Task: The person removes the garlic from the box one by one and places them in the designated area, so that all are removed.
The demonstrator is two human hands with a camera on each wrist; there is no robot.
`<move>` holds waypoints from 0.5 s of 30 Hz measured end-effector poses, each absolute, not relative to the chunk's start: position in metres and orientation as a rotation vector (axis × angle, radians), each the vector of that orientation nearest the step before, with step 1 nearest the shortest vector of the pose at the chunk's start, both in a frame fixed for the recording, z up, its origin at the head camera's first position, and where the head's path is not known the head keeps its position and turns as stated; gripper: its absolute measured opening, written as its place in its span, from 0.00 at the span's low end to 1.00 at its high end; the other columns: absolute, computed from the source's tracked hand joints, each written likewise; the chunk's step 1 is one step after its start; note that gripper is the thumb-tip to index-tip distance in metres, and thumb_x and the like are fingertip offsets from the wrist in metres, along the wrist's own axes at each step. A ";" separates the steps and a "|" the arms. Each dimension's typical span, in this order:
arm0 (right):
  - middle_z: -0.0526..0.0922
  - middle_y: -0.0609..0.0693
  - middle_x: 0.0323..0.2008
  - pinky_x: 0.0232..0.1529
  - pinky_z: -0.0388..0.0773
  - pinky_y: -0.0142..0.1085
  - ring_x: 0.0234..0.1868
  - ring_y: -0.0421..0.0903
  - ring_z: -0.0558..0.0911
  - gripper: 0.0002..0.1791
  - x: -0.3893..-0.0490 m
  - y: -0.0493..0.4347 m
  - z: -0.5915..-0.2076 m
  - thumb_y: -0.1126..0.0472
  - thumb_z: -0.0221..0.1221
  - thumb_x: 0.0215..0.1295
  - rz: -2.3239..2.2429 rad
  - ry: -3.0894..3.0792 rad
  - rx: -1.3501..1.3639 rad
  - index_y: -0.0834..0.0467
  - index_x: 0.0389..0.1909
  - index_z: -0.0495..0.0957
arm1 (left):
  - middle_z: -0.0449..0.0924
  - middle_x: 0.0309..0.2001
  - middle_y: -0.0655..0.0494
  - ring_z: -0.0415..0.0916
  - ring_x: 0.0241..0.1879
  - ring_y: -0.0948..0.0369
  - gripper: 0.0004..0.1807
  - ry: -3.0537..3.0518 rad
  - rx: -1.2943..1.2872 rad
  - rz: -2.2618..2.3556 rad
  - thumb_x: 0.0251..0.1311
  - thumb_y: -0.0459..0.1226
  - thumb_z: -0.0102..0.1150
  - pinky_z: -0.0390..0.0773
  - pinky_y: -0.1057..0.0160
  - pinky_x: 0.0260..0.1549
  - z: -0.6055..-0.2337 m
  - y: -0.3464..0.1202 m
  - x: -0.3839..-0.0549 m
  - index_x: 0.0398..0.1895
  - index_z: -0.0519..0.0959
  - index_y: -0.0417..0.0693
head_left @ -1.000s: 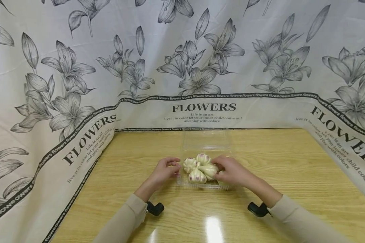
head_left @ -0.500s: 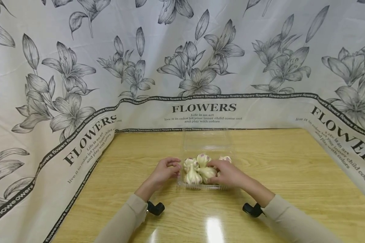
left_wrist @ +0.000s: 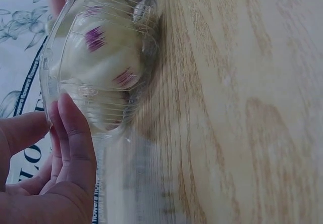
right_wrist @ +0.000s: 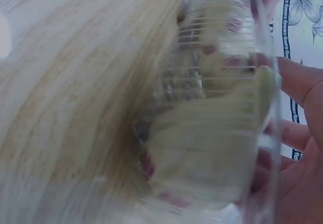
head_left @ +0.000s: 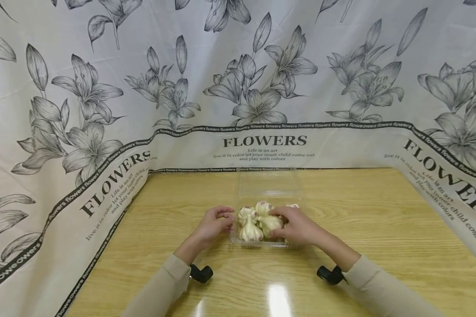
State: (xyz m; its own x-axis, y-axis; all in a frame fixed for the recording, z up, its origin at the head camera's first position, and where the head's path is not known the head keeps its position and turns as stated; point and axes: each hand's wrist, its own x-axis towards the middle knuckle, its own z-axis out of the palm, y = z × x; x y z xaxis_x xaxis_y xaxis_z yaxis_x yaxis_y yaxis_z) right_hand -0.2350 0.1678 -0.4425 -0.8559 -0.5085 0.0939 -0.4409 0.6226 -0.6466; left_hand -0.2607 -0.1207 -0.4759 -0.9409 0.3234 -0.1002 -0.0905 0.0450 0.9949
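Several garlic bulbs (head_left: 251, 231) with purple streaks lie in a clear plastic clamshell container (head_left: 255, 244) on the wooden table. My left hand (head_left: 216, 223) is at the container's left side; in the left wrist view its thumb and fingers pinch the rim. My right hand (head_left: 297, 225) reaches into the right half, its thumb and fingers around a pale garlic bulb (head_left: 270, 226). Beyond that hand, another garlic bulb (head_left: 293, 205) shows only partly. The right wrist view is blurred, with a bulb (right_wrist: 202, 153) seen through the ribbed wall.
The container's clear lid (head_left: 268, 182) stands open at the back, near the flower-printed cloth (head_left: 262, 154). That cloth rises behind the table (head_left: 349, 198) and along both sides. Black wrist mounts (head_left: 201, 274) hang beneath both wrists.
The front bulb has shifted left and turned, its stem now pointing away. My right hand has moved slightly left, and a bulb has come into sight beyond it. My left hand stays put.
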 end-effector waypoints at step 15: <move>0.84 0.60 0.53 0.47 0.84 0.48 0.46 0.52 0.84 0.33 -0.232 0.193 -0.415 0.48 0.70 0.64 -1.132 2.830 -0.718 0.65 0.63 0.77 | 0.78 0.42 0.43 0.79 0.31 0.59 0.21 2.047 0.232 1.946 0.73 0.27 0.55 0.82 0.63 0.33 -0.474 -0.122 -0.259 0.65 0.69 0.27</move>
State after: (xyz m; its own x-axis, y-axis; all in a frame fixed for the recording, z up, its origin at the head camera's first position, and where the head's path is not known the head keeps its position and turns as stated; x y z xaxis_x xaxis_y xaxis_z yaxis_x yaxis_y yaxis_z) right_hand -0.2323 0.1934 -0.4153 -0.8949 -0.4180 0.1563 -0.4105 0.6336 -0.6557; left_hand -0.2587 -0.1218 -0.4744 -0.9400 0.3234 -0.1086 -0.0921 0.0659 0.9936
